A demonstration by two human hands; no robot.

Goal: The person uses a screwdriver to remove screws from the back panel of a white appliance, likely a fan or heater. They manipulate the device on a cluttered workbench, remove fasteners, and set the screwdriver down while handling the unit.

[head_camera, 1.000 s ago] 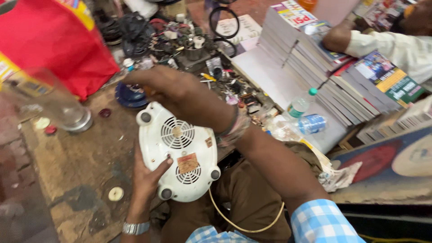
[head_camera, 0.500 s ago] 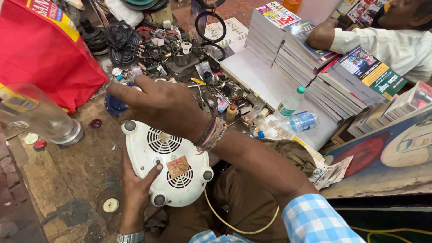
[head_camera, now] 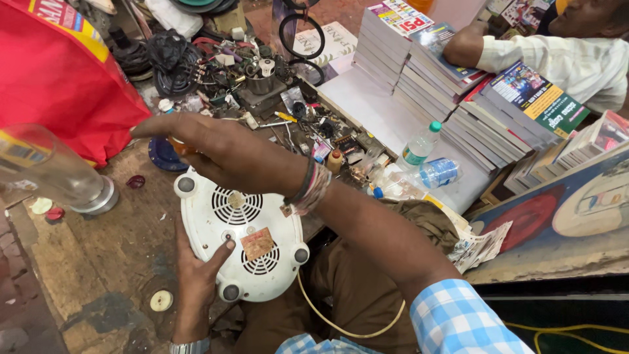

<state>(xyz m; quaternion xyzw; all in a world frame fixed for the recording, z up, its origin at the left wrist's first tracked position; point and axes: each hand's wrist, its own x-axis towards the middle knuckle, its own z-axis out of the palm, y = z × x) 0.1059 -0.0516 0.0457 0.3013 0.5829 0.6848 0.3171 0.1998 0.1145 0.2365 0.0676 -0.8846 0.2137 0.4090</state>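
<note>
**White appliance base held upturned on a cluttered table**

Left hand (head_camera: pixel 196 275) has its grip clasped on the rim of the white appliance base (head_camera: pixel 239 236), thumb across the vents; right hand (head_camera: pixel 219 151) just beyond, fingers closed on a small orange-handled tool (head_camera: pixel 180 145); farther off, stacked books (head_camera: pixel 452 85).

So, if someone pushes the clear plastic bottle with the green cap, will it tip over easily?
Probably yes. The bottle stands upright, tall on a narrow base, so a push near the cap would likely topple it. It looks thin-walled and fairly light. Once on its side it may roll, like the blue-labelled bottle lying beside it.
</note>
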